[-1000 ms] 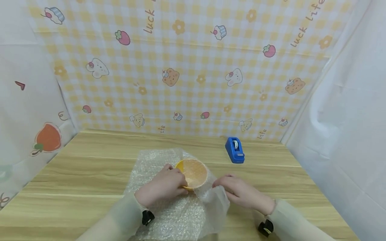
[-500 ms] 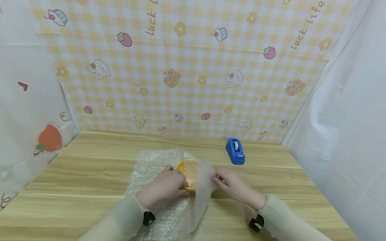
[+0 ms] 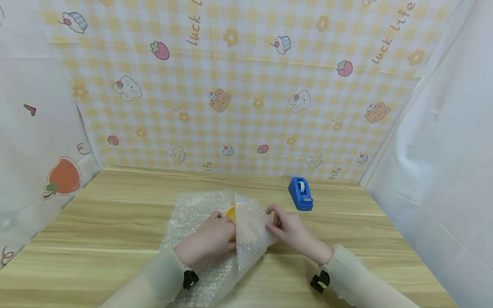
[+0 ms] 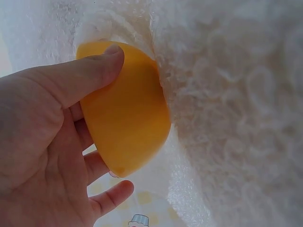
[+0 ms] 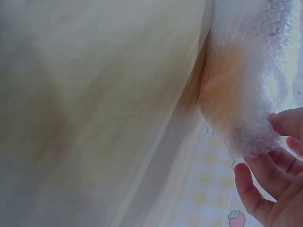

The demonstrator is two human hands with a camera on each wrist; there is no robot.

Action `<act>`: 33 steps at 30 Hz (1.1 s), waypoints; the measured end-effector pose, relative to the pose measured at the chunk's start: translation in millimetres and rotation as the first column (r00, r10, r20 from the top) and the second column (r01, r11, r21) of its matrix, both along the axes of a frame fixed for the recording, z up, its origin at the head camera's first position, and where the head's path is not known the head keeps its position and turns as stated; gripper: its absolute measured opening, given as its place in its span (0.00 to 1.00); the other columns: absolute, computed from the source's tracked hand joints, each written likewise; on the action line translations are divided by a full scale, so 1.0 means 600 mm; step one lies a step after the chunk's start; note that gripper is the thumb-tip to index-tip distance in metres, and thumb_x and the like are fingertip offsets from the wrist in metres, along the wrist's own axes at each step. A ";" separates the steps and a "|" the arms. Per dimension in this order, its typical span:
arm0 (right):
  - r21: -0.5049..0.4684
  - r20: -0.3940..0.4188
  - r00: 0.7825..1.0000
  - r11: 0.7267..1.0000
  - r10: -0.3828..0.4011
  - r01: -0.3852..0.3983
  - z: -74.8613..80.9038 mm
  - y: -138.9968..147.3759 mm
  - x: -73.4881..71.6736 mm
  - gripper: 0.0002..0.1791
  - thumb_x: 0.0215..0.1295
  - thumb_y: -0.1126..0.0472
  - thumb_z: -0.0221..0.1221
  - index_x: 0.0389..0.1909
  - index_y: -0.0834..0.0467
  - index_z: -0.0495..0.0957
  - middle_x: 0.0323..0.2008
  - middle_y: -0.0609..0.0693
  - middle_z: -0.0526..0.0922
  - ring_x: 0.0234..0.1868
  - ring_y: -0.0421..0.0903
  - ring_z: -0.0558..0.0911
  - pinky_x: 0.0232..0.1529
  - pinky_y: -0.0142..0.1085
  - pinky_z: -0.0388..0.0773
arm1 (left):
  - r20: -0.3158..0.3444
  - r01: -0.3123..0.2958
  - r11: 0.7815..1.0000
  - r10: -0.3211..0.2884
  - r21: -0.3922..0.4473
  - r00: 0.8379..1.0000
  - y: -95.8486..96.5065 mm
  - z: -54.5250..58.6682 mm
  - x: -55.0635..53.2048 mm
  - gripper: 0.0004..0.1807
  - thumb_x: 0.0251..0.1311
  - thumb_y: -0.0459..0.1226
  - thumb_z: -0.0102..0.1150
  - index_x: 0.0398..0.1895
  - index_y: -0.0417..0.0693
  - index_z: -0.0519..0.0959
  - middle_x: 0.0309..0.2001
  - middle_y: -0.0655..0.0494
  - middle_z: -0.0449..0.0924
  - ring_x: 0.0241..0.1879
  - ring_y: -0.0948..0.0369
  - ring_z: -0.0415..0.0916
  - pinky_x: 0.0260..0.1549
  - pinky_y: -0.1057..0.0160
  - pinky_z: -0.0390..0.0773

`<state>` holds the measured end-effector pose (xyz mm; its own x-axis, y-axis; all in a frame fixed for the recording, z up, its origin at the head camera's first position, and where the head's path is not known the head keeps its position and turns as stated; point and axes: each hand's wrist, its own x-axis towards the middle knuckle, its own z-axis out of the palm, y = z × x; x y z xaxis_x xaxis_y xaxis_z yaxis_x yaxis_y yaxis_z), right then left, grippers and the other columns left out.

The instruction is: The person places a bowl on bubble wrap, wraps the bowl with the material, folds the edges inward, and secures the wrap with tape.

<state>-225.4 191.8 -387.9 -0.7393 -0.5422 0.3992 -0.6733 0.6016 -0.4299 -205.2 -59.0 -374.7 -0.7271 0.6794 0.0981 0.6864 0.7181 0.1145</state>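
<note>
A yellow bowl (image 4: 128, 104) is tucked into a sheet of bubble wrap (image 3: 192, 207), and a flap of the wrap covers its right part. My left hand (image 3: 209, 239) grips the bowl by its left rim. In the left wrist view the thumb (image 4: 106, 66) lies along one face, with the other fingers behind it. My right hand (image 3: 292, 231) is at the right side of the wrapped bowl and pinches the bubble wrap between thumb and fingers. The bowl shows orange through the wrap in the right wrist view.
A blue tape dispenser (image 3: 300, 194) stands on the wooden table (image 3: 346, 222) at the back right, beyond the right hand. A yellow checked cloth (image 3: 246, 124) hangs behind the table. White cloths (image 3: 435, 171) close in both sides.
My right hand has lifted the loose right flap of bubble wrap and folded it leftward over the bowl, covering most of its mouth. The left hand has kept its grip on the rim.
</note>
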 end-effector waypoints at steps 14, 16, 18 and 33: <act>0.212 -0.111 0.994 0.977 0.020 0.003 0.004 -0.020 0.006 0.08 0.63 0.66 0.61 0.41 0.57 0.84 0.32 0.43 0.78 0.26 0.32 0.73 0.26 0.23 0.74 | 0.000 0.005 1.000 -0.005 0.026 1.000 -0.001 -0.002 0.000 0.12 0.61 0.49 0.60 0.24 0.57 0.81 0.31 0.61 0.80 0.37 0.62 0.75 0.52 0.51 0.66; 0.238 -0.095 0.995 0.971 0.009 0.014 0.006 -0.024 0.008 0.08 0.65 0.63 0.59 0.41 0.58 0.84 0.30 0.42 0.76 0.25 0.32 0.71 0.25 0.23 0.72 | 0.008 0.000 1.000 0.000 0.023 1.000 -0.001 -0.001 0.001 0.13 0.61 0.49 0.60 0.22 0.56 0.80 0.30 0.61 0.79 0.36 0.62 0.75 0.52 0.51 0.66; 0.259 -0.068 0.998 0.965 -0.008 0.025 0.010 -0.028 0.010 0.10 0.67 0.59 0.58 0.42 0.57 0.85 0.29 0.41 0.74 0.24 0.31 0.70 0.24 0.23 0.71 | 0.010 -0.003 1.000 0.003 0.018 1.000 -0.001 0.000 0.001 0.15 0.62 0.49 0.60 0.19 0.56 0.78 0.29 0.61 0.78 0.35 0.62 0.75 0.53 0.51 0.65; 0.430 -0.153 0.983 0.888 -0.104 0.161 0.030 -0.074 0.011 0.20 0.59 0.44 0.63 0.14 0.51 0.79 0.32 0.44 0.69 0.35 0.44 0.65 0.35 0.37 0.64 | -0.016 -0.005 1.000 0.005 -0.005 1.000 0.000 0.001 0.001 0.18 0.59 0.48 0.61 0.14 0.57 0.70 0.24 0.63 0.76 0.31 0.62 0.72 0.50 0.52 0.66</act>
